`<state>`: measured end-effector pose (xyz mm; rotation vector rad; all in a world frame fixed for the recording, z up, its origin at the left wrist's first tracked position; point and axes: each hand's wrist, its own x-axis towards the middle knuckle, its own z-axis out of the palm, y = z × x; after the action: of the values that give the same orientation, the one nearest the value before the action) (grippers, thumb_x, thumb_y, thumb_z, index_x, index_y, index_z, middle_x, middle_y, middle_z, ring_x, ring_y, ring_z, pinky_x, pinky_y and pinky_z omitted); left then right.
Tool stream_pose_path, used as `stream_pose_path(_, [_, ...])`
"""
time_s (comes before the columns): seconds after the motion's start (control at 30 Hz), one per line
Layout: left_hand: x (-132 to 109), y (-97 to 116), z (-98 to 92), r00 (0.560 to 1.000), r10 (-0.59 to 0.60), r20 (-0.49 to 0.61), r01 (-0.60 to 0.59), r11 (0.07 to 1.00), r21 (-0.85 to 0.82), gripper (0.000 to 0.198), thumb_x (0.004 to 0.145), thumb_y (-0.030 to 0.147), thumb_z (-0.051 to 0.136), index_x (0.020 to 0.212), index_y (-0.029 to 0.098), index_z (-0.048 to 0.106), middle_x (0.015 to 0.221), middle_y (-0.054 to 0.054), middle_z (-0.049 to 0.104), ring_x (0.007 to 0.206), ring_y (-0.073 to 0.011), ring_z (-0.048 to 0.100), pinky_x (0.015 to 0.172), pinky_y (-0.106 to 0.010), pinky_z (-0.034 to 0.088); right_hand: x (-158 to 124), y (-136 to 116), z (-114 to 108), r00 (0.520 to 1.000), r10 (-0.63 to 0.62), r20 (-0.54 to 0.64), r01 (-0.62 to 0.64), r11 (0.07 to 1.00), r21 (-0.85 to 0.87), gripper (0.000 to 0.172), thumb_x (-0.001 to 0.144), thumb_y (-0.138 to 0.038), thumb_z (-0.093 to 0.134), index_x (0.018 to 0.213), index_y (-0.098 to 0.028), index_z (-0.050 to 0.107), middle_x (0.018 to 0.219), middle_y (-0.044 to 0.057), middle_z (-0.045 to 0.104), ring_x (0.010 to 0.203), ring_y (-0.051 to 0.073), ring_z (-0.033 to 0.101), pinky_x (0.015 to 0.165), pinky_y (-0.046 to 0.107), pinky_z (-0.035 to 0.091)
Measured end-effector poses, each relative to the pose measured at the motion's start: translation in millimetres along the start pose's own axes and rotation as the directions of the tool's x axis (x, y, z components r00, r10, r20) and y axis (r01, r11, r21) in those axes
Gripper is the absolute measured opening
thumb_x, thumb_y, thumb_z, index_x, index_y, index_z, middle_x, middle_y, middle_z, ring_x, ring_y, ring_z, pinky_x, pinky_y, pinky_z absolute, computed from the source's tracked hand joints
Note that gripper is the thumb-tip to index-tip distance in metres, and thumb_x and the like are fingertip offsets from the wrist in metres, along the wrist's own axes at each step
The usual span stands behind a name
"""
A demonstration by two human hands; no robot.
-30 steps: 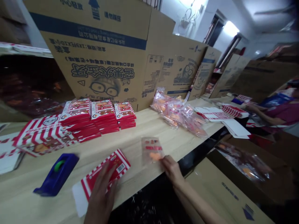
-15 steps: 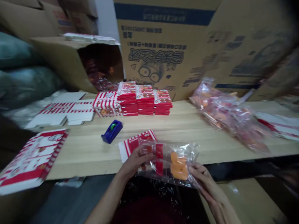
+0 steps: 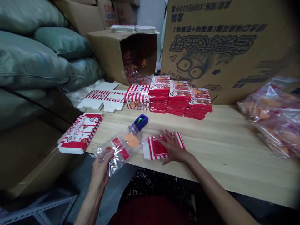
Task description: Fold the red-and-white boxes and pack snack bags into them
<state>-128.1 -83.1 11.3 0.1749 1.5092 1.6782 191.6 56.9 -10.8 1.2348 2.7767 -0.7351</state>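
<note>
Pale wood tabletop (image 3: 222,150) stretches right toward heaped plastic bags (image 3: 269,115), its near edge passing just under the forearms. Left hand (image 3: 100,167) grasps a clear plastic bag (image 3: 122,148), fingers curled on its crinkled corner, the far end just beside a blue tape dispenser (image 3: 138,123). Glare blurs the orange pieces inside. Right hand (image 3: 172,147) lies spread, fingers relaxed, on a flat red-striped paperboard carton (image 3: 152,148), covering much of it. Stacked red cartons (image 3: 180,100) stand beyond.
</note>
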Motion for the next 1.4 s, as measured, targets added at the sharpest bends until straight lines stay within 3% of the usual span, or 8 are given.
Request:
stream_pose_path(0.1, [2, -23, -3.2, 0.999, -0.032, 0.021, 0.031, 0.998, 0.046, 0.048, 0.058, 0.028, 0.096, 0.097, 0.013, 0.073, 0.079, -0.002, 0.076, 0.061, -0.0148, 0.071, 0.058, -0.022, 0.058, 25, 5, 12, 0.994, -0.005, 0.112, 0.011, 0.999, -0.053, 0.138, 0.055, -0.037, 0.094, 0.166, -0.024, 0.013, 0.171, 0.023, 0.016, 0.159, 0.045, 0.001, 0.121, 0.070, -0.007])
stream_pose_path(0.2, [0, -37, -5.9, 0.994, -0.091, 0.052, 0.085, 0.991, 0.100, 0.053, 0.057, 0.034, 0.098, 0.099, 0.013, 0.073, 0.081, -0.003, 0.077, 0.062, -0.0151, 0.071, 0.059, -0.022, 0.056, 23, 8, 24, 0.999, 0.003, 0.036, -0.002, 0.999, -0.042, 0.136, 0.055, -0.036, 0.090, 0.166, -0.023, 0.013, 0.164, 0.024, 0.029, 0.157, 0.043, 0.015, 0.122, 0.067, -0.005])
stream_pose_path(0.33, [3, -39, -12.3, 0.963, -0.195, 0.185, 0.149, 0.960, 0.239, 0.052, 0.060, 0.040, 0.096, 0.099, 0.013, 0.075, 0.077, -0.005, 0.078, 0.060, -0.0168, 0.070, 0.056, -0.024, 0.053, 7, 8, 36, 0.997, -0.007, -0.077, 0.007, 1.000, -0.009, 0.140, 0.053, -0.043, 0.092, 0.166, -0.024, 0.012, 0.160, 0.023, 0.032, 0.154, 0.045, 0.020, 0.123, 0.067, -0.004])
stream_pose_path(0.6, [37, -22, -9.7, 0.767, -0.398, 0.502, 0.158, 0.877, 0.454, 0.047, 0.065, 0.036, 0.095, 0.103, 0.015, 0.080, 0.092, -0.010, 0.081, 0.079, -0.0212, 0.075, 0.076, -0.029, 0.056, -7, 2, 42, 0.984, -0.071, -0.163, 0.073, 0.997, 0.004, 0.138, 0.055, -0.042, 0.093, 0.166, -0.028, 0.011, 0.152, 0.018, 0.040, 0.150, 0.041, 0.031, 0.125, 0.064, -0.001])
stream_pose_path(0.83, [54, -18, 13.4, 0.656, -0.503, 0.563, 0.157, 0.820, 0.550, 0.041, 0.059, 0.034, 0.097, 0.090, 0.012, 0.080, 0.089, -0.012, 0.081, 0.075, -0.0213, 0.074, 0.075, -0.029, 0.056, -9, -2, 39, 0.986, -0.062, -0.152, 0.062, 0.998, -0.004, 0.139, 0.054, -0.040, 0.093, 0.166, -0.027, 0.011, 0.151, 0.019, 0.041, 0.148, 0.041, 0.033, 0.125, 0.065, 0.004])
stream_pose_path(1.07, [47, -23, 39.9, 0.638, -0.459, 0.618, 0.103, 0.846, 0.522, 0.031, 0.061, 0.030, 0.094, 0.085, 0.015, 0.081, 0.088, -0.013, 0.080, 0.073, -0.0221, 0.073, 0.073, -0.031, 0.056, -9, 1, 39, 0.990, -0.045, -0.130, 0.044, 0.999, -0.017, 0.139, 0.055, -0.041, 0.092, 0.166, -0.031, 0.008, 0.155, 0.019, 0.039, 0.150, 0.043, 0.030, 0.124, 0.065, 0.008])
stream_pose_path(1.17, [50, -21, 47.3, 0.602, -0.452, 0.658, 0.070, 0.851, 0.520, 0.031, 0.061, 0.025, 0.093, 0.088, 0.016, 0.082, 0.091, -0.012, 0.080, 0.076, -0.0238, 0.074, 0.075, -0.033, 0.058, -10, 3, 41, 0.990, -0.055, -0.128, 0.053, 0.998, -0.017, 0.138, 0.057, -0.040, 0.091, 0.166, -0.031, 0.007, 0.156, 0.019, 0.038, 0.151, 0.043, 0.029, 0.125, 0.064, 0.009])
stream_pose_path(1.4, [71, -5, 28.5, 0.594, -0.456, 0.663, 0.042, 0.840, 0.541, 0.037, 0.060, 0.027, 0.093, 0.094, 0.016, 0.082, 0.092, -0.014, 0.079, 0.076, -0.0240, 0.072, 0.071, -0.033, 0.057, -15, -1, 43, 0.983, -0.020, -0.181, 0.023, 1.000, 0.018, 0.136, 0.056, -0.040, 0.089, 0.166, -0.026, 0.010, 0.151, 0.019, 0.039, 0.148, 0.042, 0.032, 0.125, 0.064, 0.009])
